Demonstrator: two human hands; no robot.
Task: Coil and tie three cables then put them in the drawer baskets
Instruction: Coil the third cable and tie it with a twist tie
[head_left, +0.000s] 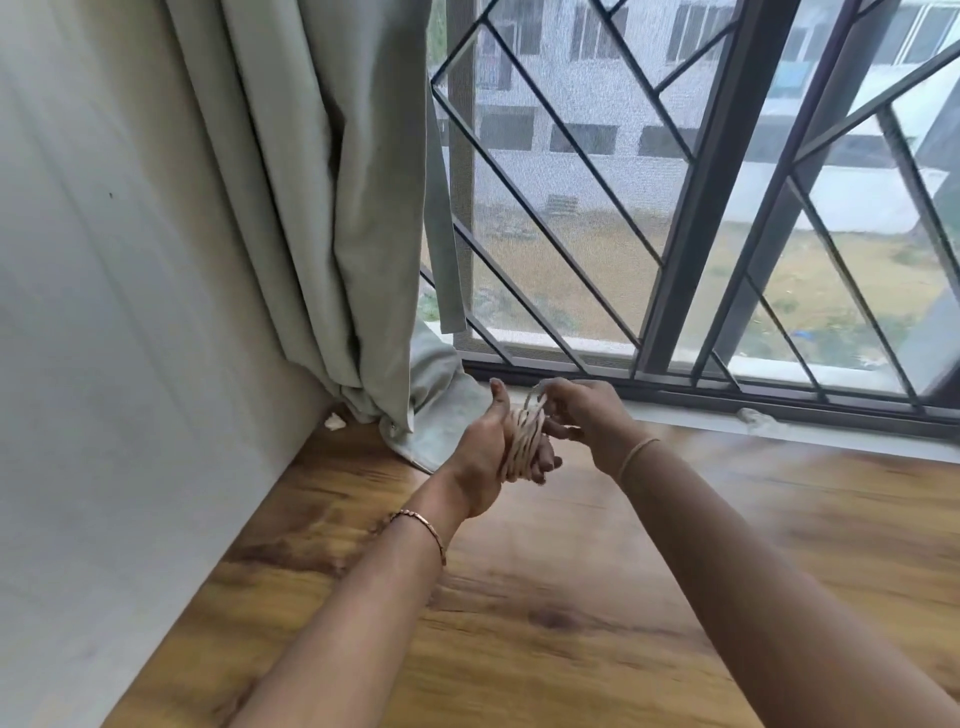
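Near window sill (779, 422): left hand (485, 460) spreading flat inside cable (523, 441) coil, right hand (587, 415) pinching loose end. Cable likely light, floppy; gripping across turns looking safest.

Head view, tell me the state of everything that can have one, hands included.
cable: wound in loops round the left hand, not yet tied.
left hand: thumb up, carrying the loops round its palm.
right hand: pinches the cable's free strand above the loops.
curtain: drawn aside to the left, hem bunched at the bottom.
window: open or shut, cannot tell.
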